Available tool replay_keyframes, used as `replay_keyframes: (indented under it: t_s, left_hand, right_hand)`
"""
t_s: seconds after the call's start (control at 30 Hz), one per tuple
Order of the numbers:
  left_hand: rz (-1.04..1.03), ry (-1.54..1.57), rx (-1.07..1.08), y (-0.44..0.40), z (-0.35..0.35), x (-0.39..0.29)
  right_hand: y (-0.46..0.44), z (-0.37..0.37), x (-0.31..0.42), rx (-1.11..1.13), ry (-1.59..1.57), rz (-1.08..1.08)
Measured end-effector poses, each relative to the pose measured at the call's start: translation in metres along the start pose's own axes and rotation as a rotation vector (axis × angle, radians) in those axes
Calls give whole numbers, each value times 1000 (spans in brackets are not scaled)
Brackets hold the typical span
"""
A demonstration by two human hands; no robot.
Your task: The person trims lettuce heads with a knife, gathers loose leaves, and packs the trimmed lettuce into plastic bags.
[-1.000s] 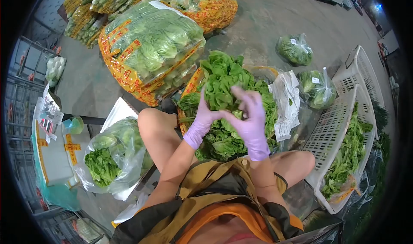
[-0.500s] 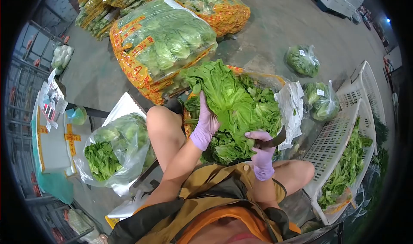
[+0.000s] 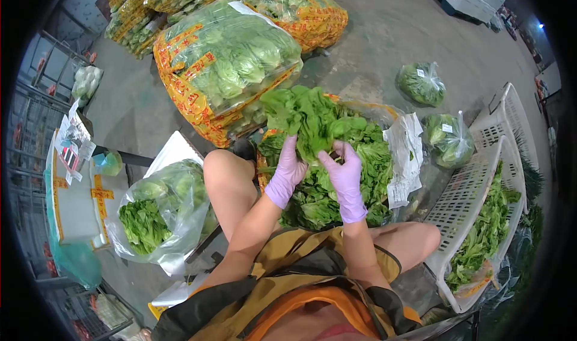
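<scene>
A leafy green lettuce (image 3: 308, 115) is held up in front of me, its leaves fanned upward. My left hand (image 3: 288, 171), in a pale purple glove, is closed round the lower left of the lettuce. The right hand (image 3: 344, 175), gloved alike, pinches at its base, thumb and fingers pressed to the leaves. No knife shows in the right hand now; its palm side is partly hidden. Under both hands lies a heap of loose lettuce leaves (image 3: 366, 160) in an open plastic wrapping between my knees.
A large wrapped bale of lettuce (image 3: 234, 58) stands ahead, with more bales behind. At left, a clear plastic bag (image 3: 192, 233) holds lettuce. On the right are a white basket (image 3: 466, 202) with leaves in it and two bagged greens (image 3: 421, 83). A paper sheet (image 3: 406, 160) lies beside the heap.
The right hand has moved up and left to the base of the lettuce. The dark blade seen in it earlier no longer shows. The lettuce is now gathered more upright.
</scene>
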State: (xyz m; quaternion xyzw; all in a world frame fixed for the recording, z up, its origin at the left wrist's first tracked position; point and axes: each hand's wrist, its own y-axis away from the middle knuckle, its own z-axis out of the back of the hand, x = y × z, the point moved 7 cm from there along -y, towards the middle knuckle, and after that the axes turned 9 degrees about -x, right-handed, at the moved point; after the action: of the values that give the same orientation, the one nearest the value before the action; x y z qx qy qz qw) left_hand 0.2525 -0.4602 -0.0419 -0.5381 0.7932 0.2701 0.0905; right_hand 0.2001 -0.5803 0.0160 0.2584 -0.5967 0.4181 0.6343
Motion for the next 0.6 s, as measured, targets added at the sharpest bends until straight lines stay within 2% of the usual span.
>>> replay_keyframes:
  t_s: [0.1,0.17,0.2,0.27,0.3,0.33,0.4,0.43,0.47,0.53,0.57,0.6]
  left_hand:
    - [12,-11,-64,4,-1,-3]
    - [80,157,-105,4,-3,2]
    - [78,160,-106,5,-7,3]
    - [102,138,-181,8,-8,6]
    - [121,156,-79,3,-1,11]
    - [114,160,-83,3,2,13]
    - [-11,66,-182,4,7,12]
    - [-64,106,-192,6,5,11]
    - [-62,106,-193,9,3,14]
    - [-327,-173,-498,33,-6,-9]
    - [-496,-312,-461,29,8,-14]
    - [-496,-313,-460,27,9,-17]
  right_hand:
    - [12,-1,-8,68,-5,-106]
    - [25,2,-13,0,-241,-147]
    - [30,2,-11,4,-240,-146]
    - [41,11,8,-75,-288,38]
    - [46,12,-9,-83,-381,-69]
    - [49,16,-13,-74,-381,-71]
    - [50,23,-11,-1,-195,46]
    - [54,22,-1,58,-93,234]
    - [56,25,-3,57,-92,233]
    - [63,25,15,128,81,476]
    - [69,27,-6,188,-14,333]
    - [71,26,-13,231,-106,186]
